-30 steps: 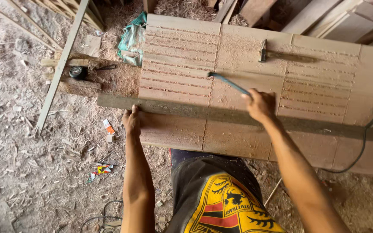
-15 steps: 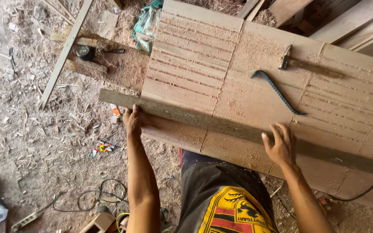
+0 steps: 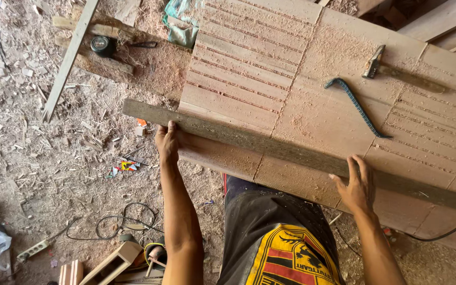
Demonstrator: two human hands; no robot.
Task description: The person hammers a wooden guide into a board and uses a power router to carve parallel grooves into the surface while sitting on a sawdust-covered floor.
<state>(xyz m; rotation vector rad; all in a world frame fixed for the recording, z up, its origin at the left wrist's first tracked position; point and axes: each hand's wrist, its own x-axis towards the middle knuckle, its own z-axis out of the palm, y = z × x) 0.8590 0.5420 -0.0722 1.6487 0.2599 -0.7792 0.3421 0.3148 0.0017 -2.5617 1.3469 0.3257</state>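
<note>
A long dark wooden strip (image 3: 270,145) lies slantwise across a reddish grooved board (image 3: 249,68) dusted with sawdust. My left hand (image 3: 167,140) grips the strip near its left end, thumb on top. Further right, my right hand (image 3: 357,184) lies over the strip with its fingers spread across the top. A bent bluish pry bar (image 3: 357,105) rests on the board beyond the strip, apart from both hands. A hammer (image 3: 376,60) lies at the far right of the board.
Sawdust and wood chips cover the floor. A pale plank (image 3: 69,58), a black round tool (image 3: 103,46) and a green cloth (image 3: 180,24) sit at the far left. A cable (image 3: 112,224), a power strip (image 3: 35,249) and a wooden box (image 3: 114,261) lie near my legs.
My right hand left the pry bar, which now lies on the board, and came down onto the strip. My left hand has kept its grip on the strip.
</note>
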